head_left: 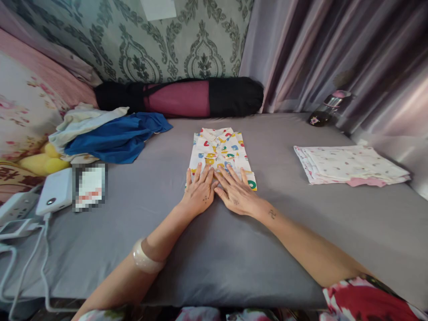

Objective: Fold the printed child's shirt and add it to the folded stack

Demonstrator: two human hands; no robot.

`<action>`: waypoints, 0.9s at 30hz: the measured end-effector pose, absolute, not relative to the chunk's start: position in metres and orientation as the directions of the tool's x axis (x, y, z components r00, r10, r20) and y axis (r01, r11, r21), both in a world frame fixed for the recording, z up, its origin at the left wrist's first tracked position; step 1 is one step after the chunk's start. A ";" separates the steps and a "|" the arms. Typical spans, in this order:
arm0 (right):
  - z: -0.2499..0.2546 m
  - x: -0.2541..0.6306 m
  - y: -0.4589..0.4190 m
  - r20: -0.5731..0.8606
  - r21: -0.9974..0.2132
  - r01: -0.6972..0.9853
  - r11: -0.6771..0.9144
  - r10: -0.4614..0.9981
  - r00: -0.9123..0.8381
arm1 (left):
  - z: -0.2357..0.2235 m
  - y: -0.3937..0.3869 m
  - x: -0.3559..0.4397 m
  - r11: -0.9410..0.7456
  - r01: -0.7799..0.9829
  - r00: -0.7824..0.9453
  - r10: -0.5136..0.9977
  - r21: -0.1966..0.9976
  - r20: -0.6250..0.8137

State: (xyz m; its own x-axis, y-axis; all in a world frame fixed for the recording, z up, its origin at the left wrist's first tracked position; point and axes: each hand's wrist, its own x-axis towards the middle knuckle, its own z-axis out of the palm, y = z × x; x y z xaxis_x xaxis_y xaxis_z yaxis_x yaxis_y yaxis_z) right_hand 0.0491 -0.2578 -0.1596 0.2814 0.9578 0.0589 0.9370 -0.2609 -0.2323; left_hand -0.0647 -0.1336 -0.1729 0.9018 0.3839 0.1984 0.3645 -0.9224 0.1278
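Two hands lie palm down, side by side, on the near part of a folded printed shirt [217, 147]; the fingers of the left hand [200, 189] and the right hand [237, 191] are straight, slightly apart and laid flat, pointing away from the body; the shirt rests on a grey sheet [247, 272], partly under the fingers, its collar beyond their tips; the forearms reach forward and converge, the left one wearing a pale bracelet [146, 259]. Beyond the fingers and well to their right stands a bottle [319, 117] with a pink lid; its inside looks dark, though I cannot tell what fills it; beyond the fingers, by the wall, lies a long black and maroon bag [180, 99], its contents hidden; right of the fingers is a folded cloth stack [351, 164]; left of them and beyond sits a blue and pale clothing heap [110, 136]; farther left lies a white device [55, 191] with a cable.
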 end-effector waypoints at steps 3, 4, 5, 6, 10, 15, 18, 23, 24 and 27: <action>-0.162 0.051 -0.256 0.022 -0.242 0.934 -0.264 0.961 0.277 | -0.177 -0.130 -0.064 -0.922 0.361 0.909 0.382 0.139 0.170; -0.163 0.052 -0.256 0.009 -0.248 0.932 -0.265 0.961 0.276 | -0.179 -0.129 -0.063 -0.920 0.365 0.912 0.384 0.143 0.144; -0.163 0.053 -0.256 -0.001 -0.253 0.930 -0.267 0.961 0.275 | -0.180 -0.128 -0.063 -0.917 0.371 0.914 0.389 0.148 0.118; -0.164 0.053 -0.255 -0.005 -0.257 0.929 -0.267 0.961 0.275 | -0.181 -0.127 -0.063 -0.914 0.376 0.915 0.392 0.153 0.094; -0.165 0.054 -0.255 -0.006 -0.262 0.928 -0.263 0.963 0.271 | -0.182 -0.127 -0.062 -0.908 0.388 0.915 0.400 0.159 0.053; -0.163 0.054 -0.256 -0.020 -0.268 0.926 -0.267 0.962 0.272 | -0.179 -0.126 -0.062 -0.902 0.394 0.914 0.404 0.176 0.027; -0.161 0.056 -0.257 -0.012 -0.251 0.924 -0.289 0.955 0.296 | -0.176 -0.125 -0.064 -0.900 0.392 0.912 0.407 0.192 0.045; -0.161 0.061 -0.259 0.053 -0.204 0.907 -0.369 0.921 0.387 | -0.172 -0.125 -0.066 -0.914 0.375 0.895 0.400 0.154 0.196; -0.162 0.061 -0.259 0.051 -0.203 0.904 -0.376 0.918 0.393 | -0.172 -0.125 -0.066 -0.919 0.366 0.898 0.390 0.145 0.203; -0.165 0.062 -0.258 0.017 -0.208 0.898 -0.387 0.917 0.399 | -0.174 -0.126 -0.065 -0.932 0.338 0.925 0.355 0.129 0.137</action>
